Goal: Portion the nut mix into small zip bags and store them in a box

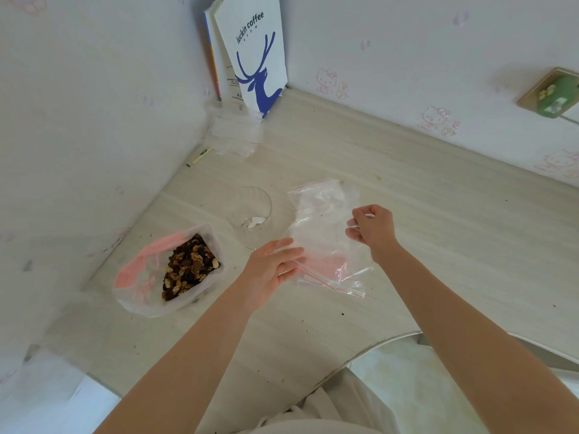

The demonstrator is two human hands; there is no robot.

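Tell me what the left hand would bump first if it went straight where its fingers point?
Probably the clear zip bags that the right hand pinches: the fingers of the left hand are at their edge, though depth is unclear.

A paper coffee bag (pixel 254 62) is leaning in the corner at twelve o'clock, a wall socket (pixel 552 94) showing at two o'clock.

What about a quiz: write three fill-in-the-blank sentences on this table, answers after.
1. The nut mix lies to the ____ of the drinking glass.
2. The right hand pinches clear zip bags with ____ seal lines.
3. The paper bag in the corner reads luckin ____.
Missing: left; red; coffee.
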